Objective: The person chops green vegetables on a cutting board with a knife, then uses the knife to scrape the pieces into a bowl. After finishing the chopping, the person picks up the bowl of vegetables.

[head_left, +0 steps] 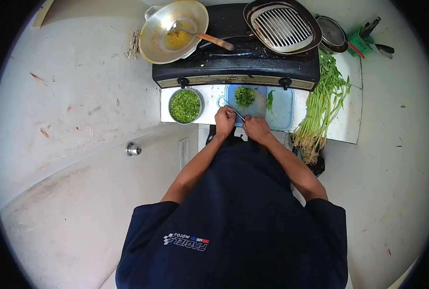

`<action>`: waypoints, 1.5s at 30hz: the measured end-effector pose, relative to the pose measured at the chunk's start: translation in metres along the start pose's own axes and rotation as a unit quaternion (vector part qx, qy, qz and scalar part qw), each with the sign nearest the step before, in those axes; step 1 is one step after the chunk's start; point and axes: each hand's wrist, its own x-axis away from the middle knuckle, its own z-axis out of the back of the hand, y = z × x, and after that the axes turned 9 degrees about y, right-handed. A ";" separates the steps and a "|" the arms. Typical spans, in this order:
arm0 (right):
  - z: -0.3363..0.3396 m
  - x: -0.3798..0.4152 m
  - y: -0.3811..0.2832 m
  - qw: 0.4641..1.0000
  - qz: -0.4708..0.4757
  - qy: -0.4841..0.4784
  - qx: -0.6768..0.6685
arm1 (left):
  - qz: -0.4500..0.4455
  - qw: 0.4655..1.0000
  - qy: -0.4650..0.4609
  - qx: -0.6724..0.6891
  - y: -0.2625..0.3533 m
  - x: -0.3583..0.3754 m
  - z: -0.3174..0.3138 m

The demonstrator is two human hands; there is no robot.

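My right hand (pixel 256 129) is wrapped around the handle of a knife (pixel 234 110), whose blade points up and left over the near edge of a blue cutting board (pixel 284 110). Close to the blade, my left hand (pixel 225 118) is closed with its fingers curled in; whether anything is between them is hidden. A small heap of chopped greens (pixel 244 97) lies on the board beyond my hands. To its right rests a loose green leaf (pixel 270 100). Left of the board stands a round pot (pixel 201 107) filled with finely chopped greens (pixel 185 106).
Behind the board is a black gas stove (pixel 234 70), bearing a wok (pixel 149 41) with a wooden-handled spatula (pixel 214 41) and a grill pan (pixel 284 29). A bunch of long-stemmed greens with roots (pixel 318 106) hangs over the counter's right edge. A green basket (pixel 358 42) holds utensils.
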 end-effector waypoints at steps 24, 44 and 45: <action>0.006 0.004 -0.004 1.000 0.003 -0.004 -0.009 | 0.017 1.000 -0.011 0.023 0.012 -0.002 0.009; 0.014 0.008 -0.007 1.000 -0.012 -0.004 -0.017 | -0.079 0.996 -0.043 -0.010 0.017 -0.002 0.019; 0.011 0.009 -0.005 1.000 -0.009 -0.001 -0.014 | -0.079 0.995 -0.051 -0.018 0.019 -0.002 0.020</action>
